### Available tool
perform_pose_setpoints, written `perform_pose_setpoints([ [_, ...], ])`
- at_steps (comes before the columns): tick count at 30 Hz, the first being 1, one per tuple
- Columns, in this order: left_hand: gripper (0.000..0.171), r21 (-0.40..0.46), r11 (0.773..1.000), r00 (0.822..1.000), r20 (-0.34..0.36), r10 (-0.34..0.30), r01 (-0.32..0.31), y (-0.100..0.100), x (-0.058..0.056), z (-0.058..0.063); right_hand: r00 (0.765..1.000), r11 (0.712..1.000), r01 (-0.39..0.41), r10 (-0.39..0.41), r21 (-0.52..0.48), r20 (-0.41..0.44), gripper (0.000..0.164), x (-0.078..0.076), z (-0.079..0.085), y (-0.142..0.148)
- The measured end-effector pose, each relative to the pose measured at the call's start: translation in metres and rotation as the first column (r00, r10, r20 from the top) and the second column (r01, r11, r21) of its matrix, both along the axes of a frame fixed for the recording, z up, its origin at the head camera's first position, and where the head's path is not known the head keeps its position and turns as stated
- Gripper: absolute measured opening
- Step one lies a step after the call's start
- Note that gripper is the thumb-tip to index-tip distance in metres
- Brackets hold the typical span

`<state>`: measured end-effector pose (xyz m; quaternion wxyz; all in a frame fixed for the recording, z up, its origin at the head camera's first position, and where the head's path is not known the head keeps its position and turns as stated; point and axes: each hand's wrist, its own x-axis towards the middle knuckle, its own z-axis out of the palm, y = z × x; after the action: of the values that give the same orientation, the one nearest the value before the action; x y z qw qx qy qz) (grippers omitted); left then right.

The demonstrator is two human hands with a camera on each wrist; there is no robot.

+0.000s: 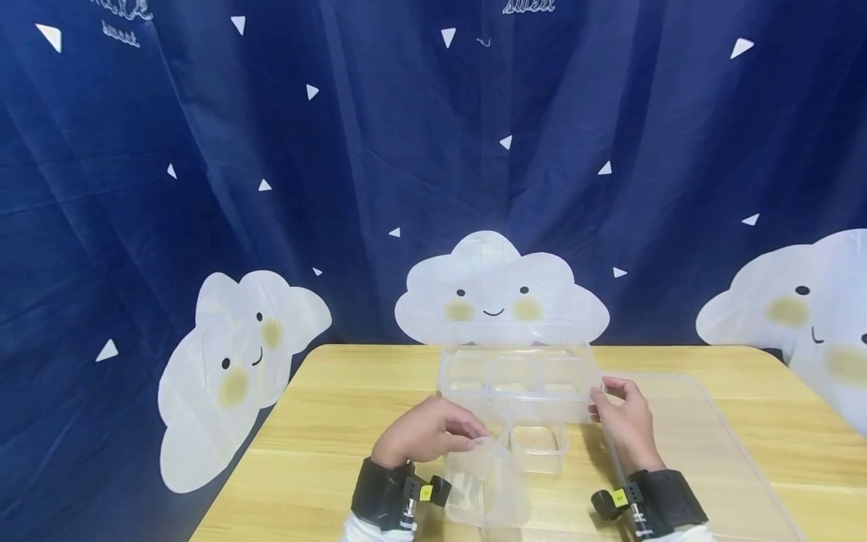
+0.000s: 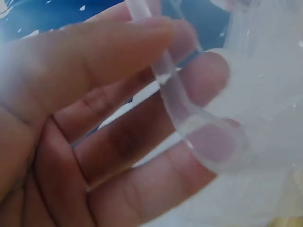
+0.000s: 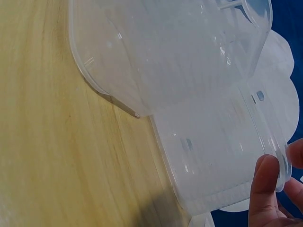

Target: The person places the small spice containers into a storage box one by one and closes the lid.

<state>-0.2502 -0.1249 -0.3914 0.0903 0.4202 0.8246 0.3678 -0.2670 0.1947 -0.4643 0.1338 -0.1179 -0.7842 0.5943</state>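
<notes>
My left hand (image 1: 433,433) pinches the rim of a small clear plastic bin (image 1: 488,489), thumb on one side of the wall and fingers on the other, as the left wrist view shows close up. Beyond it is a larger clear plastic box (image 1: 518,403) with several compartments along its back. At that box's right rim, my right hand (image 1: 626,421) holds the edge between thumb and fingers; in the right wrist view the thumb (image 3: 265,175) lies against the rim. Another small clear compartment (image 1: 535,444) is in front of the larger box.
A wide translucent plastic lid or tray (image 1: 711,444) lies flat on the wooden table (image 1: 339,406) at the right, partly under my right forearm. Behind the table's far edge hangs a dark blue curtain (image 1: 420,165) with white clouds and triangles.
</notes>
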Motion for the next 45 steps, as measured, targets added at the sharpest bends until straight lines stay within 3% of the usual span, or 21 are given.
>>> perform_pose_setpoints([
  [7, 0.021, 0.032, 0.999, 0.999, -0.043, 0.034, -0.033, 0.013, 0.001, -0.004, 1.0, 1.0, 0.014, -0.014, 0.008, 0.0, 0.045, -0.001, -0.003, 0.0],
  [15, 0.025, 0.079, 0.994, 0.996, -0.053, 0.076, -0.072, 0.014, 0.0, -0.006, 1.0, 1.0, 0.007, -0.006, 0.015, -0.005, 0.045, -0.001, -0.003, 0.001],
  [28, 0.022, 0.149, 0.977, 0.987, -0.016, 0.158, -0.154, 0.013, 0.0, -0.005, 1.0, 1.0, 0.003, -0.003, 0.004, 0.001, 0.045, -0.001, -0.003, 0.001],
  [38, 0.023, 0.229, 0.926, 0.953, 0.103, 0.284, -0.301, 0.014, 0.005, -0.001, 1.0, 1.0, 0.002, -0.002, 0.009, 0.007, 0.046, 0.0, -0.003, 0.001],
  [45, 0.024, 0.277, 0.892, 0.931, 0.171, 0.322, -0.358, 0.014, 0.004, 0.0, 1.0, 1.0, 0.013, -0.013, 0.018, 0.003, 0.045, -0.001, -0.004, 0.0],
])
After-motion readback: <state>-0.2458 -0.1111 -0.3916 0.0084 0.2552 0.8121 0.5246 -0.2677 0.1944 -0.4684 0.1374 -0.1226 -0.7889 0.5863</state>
